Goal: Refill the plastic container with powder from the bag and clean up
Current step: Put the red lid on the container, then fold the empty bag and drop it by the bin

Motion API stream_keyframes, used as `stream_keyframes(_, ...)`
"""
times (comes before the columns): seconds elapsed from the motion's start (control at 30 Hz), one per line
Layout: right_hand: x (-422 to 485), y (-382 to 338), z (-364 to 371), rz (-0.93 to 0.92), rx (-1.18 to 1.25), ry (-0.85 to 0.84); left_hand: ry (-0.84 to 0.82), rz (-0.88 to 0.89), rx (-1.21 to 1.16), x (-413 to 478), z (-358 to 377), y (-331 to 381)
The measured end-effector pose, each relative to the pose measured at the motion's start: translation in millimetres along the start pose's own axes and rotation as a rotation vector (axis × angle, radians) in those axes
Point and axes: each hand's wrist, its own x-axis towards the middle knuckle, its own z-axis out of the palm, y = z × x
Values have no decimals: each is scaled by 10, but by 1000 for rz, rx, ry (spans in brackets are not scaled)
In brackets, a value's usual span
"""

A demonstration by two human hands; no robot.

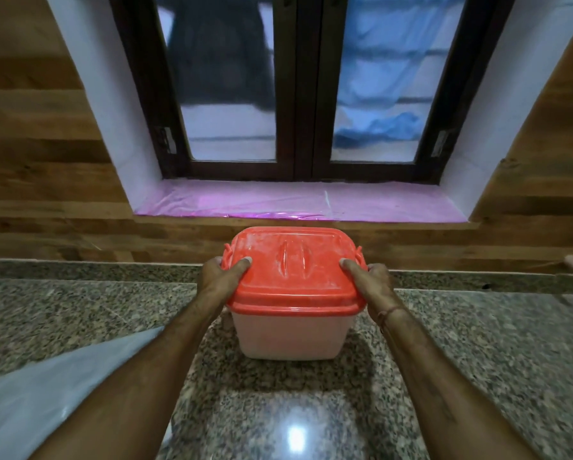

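**Inspector:** Your plastic container stands upright on the speckled granite worktop, at the middle of the view, near the far edge below the window sill. Its body is translucent white. The red lid sits on top, with a whitish dusting across its surface.

**Second inspector:** And your hands?

**Inspector:** Your left hand clasps the lid's left side, thumb laid flat on top, fingers wrapped down over the edge by the left clip. Your right hand mirrors it on the right side, thumb on top, fingers curled over the edge. Both are closed on the lid. A thread band circles your right wrist.

**Second inspector:** Anything else on the worktop?

**Inspector:** A pale, glossy plastic sheet lies at the near left, partly under your left forearm; whether it is the bag, I cannot tell. The sill carries a pink film. The window behind it is shut, its frame dark.
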Motion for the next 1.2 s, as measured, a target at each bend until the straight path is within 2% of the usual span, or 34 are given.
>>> stream_keyframes(0.27,179,27,169,-29,43,19,-11,42,55,314,89,-101)
stream_keyframes(0.4,-6,62,211,-61,140,107,-142,90,70,208,-73,-181)
stream_keyframes(0.5,-465,293,381,-48,379,268,-152,84,186,47,-428,-626)
stream_keyframes(0.57,-901,638,656,-1,405,327,-87,46,308,-72,-852,-1171)
stream_keyframes(0.63,-1329,1158,1061,15,240,200,-11,-60,448,-206,-1376,-1740)
stream_keyframes(0.73,-1865,1680,1807,-40,-133,-244,149,-270,689,-352,-2205,-2451)
stream_keyframes(0.8,-2135,1695,2326,-135,-340,-440,180,-356,782,-405,-2733,-2854)
stream_keyframes(0.87,-2312,1625,2767,-282,-596,-519,153,-384,779,-412,-3156,-3248)
stream_keyframes(0.93,-2350,1620,3079,-321,-702,-485,112,-356,814,-403,-3427,-3570)
stream_keyframes(1.0,-2331,1653,3230,-195,-607,-382,81,-304,838,-406,-3566,-3755)
stream_keyframes(1.03,-2318,1683,3262,-60,-460,-303,66,-272,816,-440,-3601,-3779)
stream_keyframes(1.13,-2385,1732,3241,332,265,-66,-52,-135,729,-678,-3630,-3640)
stream_keyframes(1.2,-2533,1733,3239,443,527,-7,-133,-42,760,-817,-3614,-3539)
